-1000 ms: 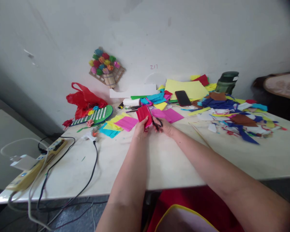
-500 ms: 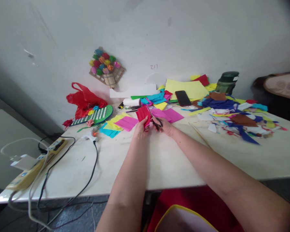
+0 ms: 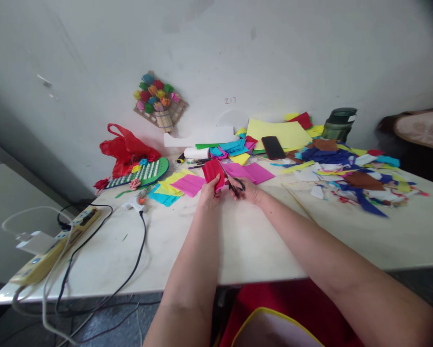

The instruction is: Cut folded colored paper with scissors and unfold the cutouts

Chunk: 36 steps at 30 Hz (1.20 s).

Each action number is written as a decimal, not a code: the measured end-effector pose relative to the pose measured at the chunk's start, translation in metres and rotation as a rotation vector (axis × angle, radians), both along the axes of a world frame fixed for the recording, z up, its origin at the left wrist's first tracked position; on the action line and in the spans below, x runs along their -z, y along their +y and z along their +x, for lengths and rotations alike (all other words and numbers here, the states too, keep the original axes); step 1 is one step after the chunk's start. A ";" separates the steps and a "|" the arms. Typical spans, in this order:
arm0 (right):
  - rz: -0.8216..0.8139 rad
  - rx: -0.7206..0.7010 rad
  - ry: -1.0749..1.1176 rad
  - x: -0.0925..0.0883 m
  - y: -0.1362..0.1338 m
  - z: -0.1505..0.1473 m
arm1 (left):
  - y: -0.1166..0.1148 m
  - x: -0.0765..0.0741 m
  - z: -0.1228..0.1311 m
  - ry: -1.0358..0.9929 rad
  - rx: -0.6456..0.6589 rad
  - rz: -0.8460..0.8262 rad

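Closed on a folded piece of red crepe paper [image 3: 213, 171], my left hand [image 3: 212, 189] holds it up a little above the table, thumb on its face. My right hand [image 3: 250, 192] grips dark-handled scissors [image 3: 237, 186] with fingers in the loops. Their blades lie at the right edge of the red paper; whether they cut into it is too small to tell. Pink crepe paper [image 3: 254, 172] lies just behind my right hand. Left of my left hand are a pink sheet [image 3: 189, 184], yellow sheets [image 3: 171, 182] and a blue sheet [image 3: 164, 196].
A glue gun [image 3: 135, 201] with its cord lies left, near a power strip [image 3: 53, 248]. Behind it are a green board [image 3: 160, 168] and a red plastic bag [image 3: 124, 149]. A phone [image 3: 273, 147], paper scraps [image 3: 360, 180], a bottle [image 3: 339, 123] and a thin stick [image 3: 297, 201] are right.
The scissors have shifted slightly and their handles look a little wider apart. My left hand and the red paper have barely moved.
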State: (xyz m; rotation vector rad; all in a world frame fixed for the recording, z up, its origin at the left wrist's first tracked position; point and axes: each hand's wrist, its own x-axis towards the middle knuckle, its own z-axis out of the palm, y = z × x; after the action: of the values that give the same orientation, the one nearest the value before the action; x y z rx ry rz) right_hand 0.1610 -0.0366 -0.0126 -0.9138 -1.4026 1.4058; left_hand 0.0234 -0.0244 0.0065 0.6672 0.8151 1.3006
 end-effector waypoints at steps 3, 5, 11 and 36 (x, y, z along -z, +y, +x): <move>-0.026 -0.007 -0.027 0.000 0.000 0.004 | 0.002 0.002 -0.001 0.042 -0.037 0.017; -0.046 -0.025 -0.041 -0.002 0.000 0.007 | 0.003 0.003 -0.002 0.069 -0.053 0.020; -0.122 -0.138 -0.072 -0.013 -0.003 0.021 | 0.005 0.003 -0.007 0.074 -0.108 0.035; 0.204 0.615 -1.299 -0.025 0.011 0.034 | 0.009 0.007 -0.010 0.088 -0.128 0.058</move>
State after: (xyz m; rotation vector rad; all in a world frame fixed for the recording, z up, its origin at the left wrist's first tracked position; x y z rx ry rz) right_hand 0.1950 -0.0255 0.0122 -2.0515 -1.8109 0.0678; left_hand 0.0136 -0.0154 -0.0007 0.7320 0.9062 1.4234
